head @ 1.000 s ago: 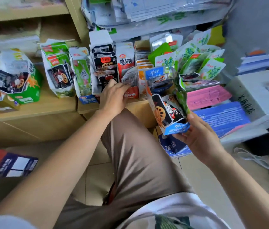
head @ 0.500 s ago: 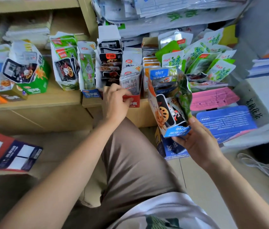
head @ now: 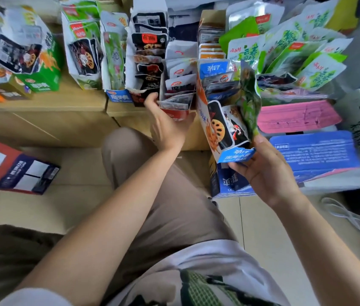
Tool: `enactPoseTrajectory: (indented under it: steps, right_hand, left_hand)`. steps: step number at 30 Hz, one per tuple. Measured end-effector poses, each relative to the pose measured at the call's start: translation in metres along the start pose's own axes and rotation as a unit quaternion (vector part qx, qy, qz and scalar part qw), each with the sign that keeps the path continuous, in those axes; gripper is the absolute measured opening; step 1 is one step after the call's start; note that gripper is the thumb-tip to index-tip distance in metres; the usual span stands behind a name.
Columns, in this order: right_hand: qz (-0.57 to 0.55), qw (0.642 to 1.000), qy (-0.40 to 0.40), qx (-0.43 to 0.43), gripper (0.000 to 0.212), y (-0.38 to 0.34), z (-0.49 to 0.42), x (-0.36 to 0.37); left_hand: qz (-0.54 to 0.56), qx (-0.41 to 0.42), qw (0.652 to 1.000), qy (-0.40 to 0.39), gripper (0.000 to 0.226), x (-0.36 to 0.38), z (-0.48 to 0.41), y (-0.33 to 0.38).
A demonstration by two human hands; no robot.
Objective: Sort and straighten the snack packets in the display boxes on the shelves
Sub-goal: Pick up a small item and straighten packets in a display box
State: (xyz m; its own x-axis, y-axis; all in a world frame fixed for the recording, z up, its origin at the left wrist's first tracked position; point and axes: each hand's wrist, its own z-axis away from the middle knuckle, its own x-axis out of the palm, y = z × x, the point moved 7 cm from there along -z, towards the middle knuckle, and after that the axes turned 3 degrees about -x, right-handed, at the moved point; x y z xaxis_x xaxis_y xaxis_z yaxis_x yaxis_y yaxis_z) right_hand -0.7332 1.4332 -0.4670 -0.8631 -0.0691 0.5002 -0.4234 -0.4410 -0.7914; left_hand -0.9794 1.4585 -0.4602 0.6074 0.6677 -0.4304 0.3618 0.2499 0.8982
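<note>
Shifted from pressing the packets (head: 179,85) to gripping the front of the red display box (head: 178,114) on the shelf (head: 42,107) edge, left hand (head: 170,129) fingers curled round it, right hand (head: 267,171) still clutching the blue-fronted box (head: 223,129) just beside, suggesting a repositioning next.

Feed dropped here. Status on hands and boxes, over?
Left hand grips red-fronted box on shelf. Right hand holds blue-fronted box tilted, green packet sticking out. Black-packet box close beside red one.
</note>
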Motion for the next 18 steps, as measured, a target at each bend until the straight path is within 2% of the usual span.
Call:
enactPoseTrajectory:
  steps: [3,7,11,13,15,18]
  right_hand:
    - [0.001,1.000,-0.005,0.002,0.055,0.002,0.001,0.001]
    - [-0.018,1.000,-0.008,0.010,0.062,0.006,0.004,0.005]
    - [-0.035,0.999,-0.018,0.006,0.038,0.010,0.009,0.009]
    - [-0.035,0.999,-0.021,0.007,0.041,0.009,0.010,0.012]
    - [-0.037,0.999,-0.021,0.012,0.054,0.010,0.010,0.014]
    - [-0.019,0.999,-0.021,0.014,0.044,0.012,0.009,0.018]
  left_hand:
    - [-0.012,-0.024,0.999,0.021,0.088,0.000,-0.006,-0.001]
    - [-0.024,-0.011,0.998,0.056,0.072,-0.014,-0.009,0.005]
    - [-0.026,-0.002,0.997,0.079,0.072,-0.038,-0.007,0.012]
    - [-0.004,0.013,0.997,0.079,0.071,-0.048,-0.005,0.015]
    - [0.014,0.030,0.996,0.083,0.070,-0.057,-0.003,0.018]
    - [0.033,0.041,0.995,0.084,0.069,-0.070,-0.003,0.021]
